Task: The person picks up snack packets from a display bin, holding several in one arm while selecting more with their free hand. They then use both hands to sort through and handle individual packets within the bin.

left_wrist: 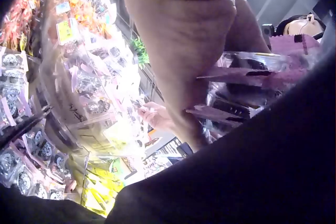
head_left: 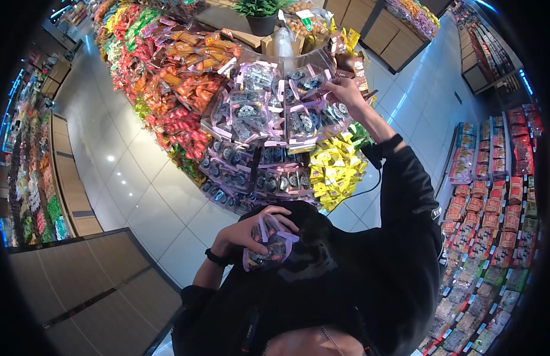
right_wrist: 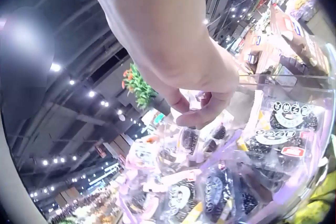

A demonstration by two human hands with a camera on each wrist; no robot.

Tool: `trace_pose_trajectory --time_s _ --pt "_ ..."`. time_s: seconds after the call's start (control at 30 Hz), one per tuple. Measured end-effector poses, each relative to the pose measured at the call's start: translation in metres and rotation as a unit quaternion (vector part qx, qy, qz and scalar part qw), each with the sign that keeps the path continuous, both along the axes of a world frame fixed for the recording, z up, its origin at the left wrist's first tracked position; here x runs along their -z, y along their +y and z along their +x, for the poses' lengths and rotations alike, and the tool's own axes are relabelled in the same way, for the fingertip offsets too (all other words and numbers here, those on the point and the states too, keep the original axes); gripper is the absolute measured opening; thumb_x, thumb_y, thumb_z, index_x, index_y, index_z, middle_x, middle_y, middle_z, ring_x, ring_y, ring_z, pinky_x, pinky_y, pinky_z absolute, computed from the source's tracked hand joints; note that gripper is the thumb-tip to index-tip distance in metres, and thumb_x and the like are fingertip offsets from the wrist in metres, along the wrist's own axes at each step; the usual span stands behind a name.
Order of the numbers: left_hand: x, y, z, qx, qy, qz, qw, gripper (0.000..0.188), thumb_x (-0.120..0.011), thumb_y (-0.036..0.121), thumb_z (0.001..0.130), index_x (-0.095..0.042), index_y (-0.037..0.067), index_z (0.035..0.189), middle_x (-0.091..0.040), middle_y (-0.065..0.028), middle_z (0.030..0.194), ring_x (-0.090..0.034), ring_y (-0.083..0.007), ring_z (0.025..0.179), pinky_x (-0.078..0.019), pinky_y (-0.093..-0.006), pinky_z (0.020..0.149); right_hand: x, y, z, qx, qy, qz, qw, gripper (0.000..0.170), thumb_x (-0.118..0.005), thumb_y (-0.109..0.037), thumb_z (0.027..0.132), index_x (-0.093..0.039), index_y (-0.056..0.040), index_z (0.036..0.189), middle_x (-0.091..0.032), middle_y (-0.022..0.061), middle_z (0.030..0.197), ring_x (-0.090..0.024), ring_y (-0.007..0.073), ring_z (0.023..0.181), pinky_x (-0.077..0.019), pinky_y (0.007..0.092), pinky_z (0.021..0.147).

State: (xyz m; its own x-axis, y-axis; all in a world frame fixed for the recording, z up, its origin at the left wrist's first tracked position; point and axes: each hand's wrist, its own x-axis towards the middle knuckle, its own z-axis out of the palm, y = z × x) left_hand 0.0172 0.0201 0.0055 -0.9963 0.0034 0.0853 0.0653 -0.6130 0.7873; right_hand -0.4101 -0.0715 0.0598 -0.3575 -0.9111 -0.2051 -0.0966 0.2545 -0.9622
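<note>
In the head view my left hand [head_left: 245,231] grips purple-edged clear packets [head_left: 272,246] of dark contents against the chest; their exact number is hard to tell. The left wrist view shows the hand [left_wrist: 184,35] large, with the packets' purple edges [left_wrist: 262,79] beside it. My right hand [head_left: 345,94] reaches over the upper right of a clear bin of similar packets [head_left: 248,111]. In the right wrist view its thumb and fingers [right_wrist: 202,111] pinch the top of a small dark packet [right_wrist: 189,140], above other packets [right_wrist: 273,148] in the bin.
Orange and red packets [head_left: 180,77] fill the display's left side, yellow packets [head_left: 334,169] its lower right. A potted plant [head_left: 261,16] stands at the back. Tiled floor [head_left: 129,172] surrounds the display; shelves of packets [head_left: 488,207] stand at right, a brown counter [head_left: 91,285] at lower left.
</note>
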Motion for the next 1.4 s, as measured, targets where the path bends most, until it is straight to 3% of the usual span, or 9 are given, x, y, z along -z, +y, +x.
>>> trace_pose_trajectory --time_s 0.1,0.3,0.4,0.5,0.63,0.77,0.83,0.97,1.4 --pt "0.004 -0.001 0.01 -0.006 -0.037 -0.022 0.999 0.11 -0.095 0.021 0.069 -0.028 0.004 0.153 -0.06 -0.014 0.133 -0.058 -0.0208 0.124 -0.043 -0.0368 0.109 0.013 -0.021 -0.002 0.006 0.054 0.056 0.997 0.027 -0.071 -0.021 0.095 -0.074 0.0062 0.093 -0.074 0.0099 0.079 -0.065 0.0115 0.062 -0.054 0.0271 0.055" --pt "0.001 0.005 0.015 -0.019 -0.058 -0.001 0.998 0.11 -0.098 0.022 0.063 -0.035 0.003 0.151 -0.063 -0.0083 0.124 -0.059 -0.0163 0.119 -0.0449 -0.0328 0.105 0.029 -0.035 -0.012 -0.054 0.033 0.129 0.99 0.031 -0.074 -0.027 0.091 -0.078 0.002 0.081 -0.074 0.0062 0.072 -0.061 0.0081 0.054 -0.049 0.0237 0.05" --pt "-0.002 0.002 0.013 -0.013 -0.061 -0.018 0.998 0.11 -0.098 0.022 0.063 -0.035 0.003 0.151 -0.063 -0.0078 0.122 -0.06 -0.0164 0.118 -0.045 -0.0326 0.105 0.022 -0.042 -0.008 -0.112 0.177 0.176 0.962 0.041 -0.071 -0.037 0.092 -0.078 0.0027 0.082 -0.075 0.0122 0.075 -0.069 0.0177 0.06 -0.055 0.0322 0.056" --pt "0.0 0.001 0.011 -0.009 -0.056 -0.018 0.998 0.109 -0.099 0.021 0.062 -0.036 0.003 0.15 -0.063 -0.008 0.123 -0.06 -0.0165 0.117 -0.0455 -0.0325 0.105 0.018 -0.046 -0.004 -0.149 0.485 0.142 0.85 0.059 -0.065 -0.053 0.094 -0.076 0.0041 0.083 -0.073 0.0249 0.083 -0.074 0.0398 0.089 -0.0581 0.0489 0.08" --pt "0.003 -0.003 0.006 -0.006 -0.062 0.002 0.998 0.109 -0.098 0.021 0.063 -0.036 0.003 0.15 -0.063 -0.0084 0.123 -0.06 -0.0166 0.118 -0.0462 -0.0324 0.104 -0.017 -0.034 0.015 -0.159 0.628 0.112 0.754 0.058 -0.067 -0.057 0.093 -0.073 0.0006 0.088 -0.073 0.0219 0.086 -0.073 0.0397 0.085 -0.0594 0.0466 0.075" --pt "0.006 -0.004 0.007 -0.005 -0.053 0.007 0.999 0.108 -0.098 0.02 0.064 -0.035 0.003 0.15 -0.063 -0.0088 0.123 -0.06 -0.0166 0.117 -0.0468 -0.032 0.104 0.0 -0.041 0.005 -0.153 0.65 0.062 0.742 0.051 -0.073 -0.049 0.091 -0.07 0.0009 0.099 -0.072 0.0205 0.091 -0.072 0.0401 0.087 -0.059 0.0465 0.076" --pt "0.004 -0.004 0.006 -0.003 -0.054 0.007 0.999 0.108 -0.098 0.02 0.064 -0.035 0.003 0.15 -0.062 -0.0089 0.123 -0.06 -0.0167 0.117 -0.0468 -0.032 0.104 0.003 -0.037 0.003 -0.232 0.574 -0.098 0.779 0.044 -0.074 -0.039 0.091 -0.064 -0.0038 0.117 -0.065 0.0226 0.119 -0.071 0.0395 0.093 -0.0578 0.0478 0.08" --pt "0.004 -0.006 0.003 0.002 -0.052 -0.003 0.999 0.108 -0.097 0.02 0.064 -0.035 0.003 0.15 -0.062 -0.0088 0.122 -0.06 -0.0172 0.117 -0.0468 -0.0322 0.103 0.021 -0.049 0.009 -0.281 0.532 -0.022 0.798 0.043 -0.078 -0.027 0.088 -0.06 -0.0058 0.122 -0.064 0.0176 0.119 -0.067 0.0416 0.103 -0.0546 0.0493 0.09" --pt "0.005 -0.007 0.004 -0.012 -0.056 -0.004 0.998 0.109 -0.097 0.023 0.064 -0.033 0.002 0.15 -0.062 -0.0096 0.121 -0.06 -0.0185 0.116 -0.0458 -0.0328 0.103 -0.008 -0.056 0.019 -0.246 0.553 -0.025 0.795 0.045 -0.078 -0.027 0.086 -0.055 -0.0032 0.117 -0.068 0.0217 0.105 -0.068 0.0407 0.097 -0.054 0.0488 0.084"
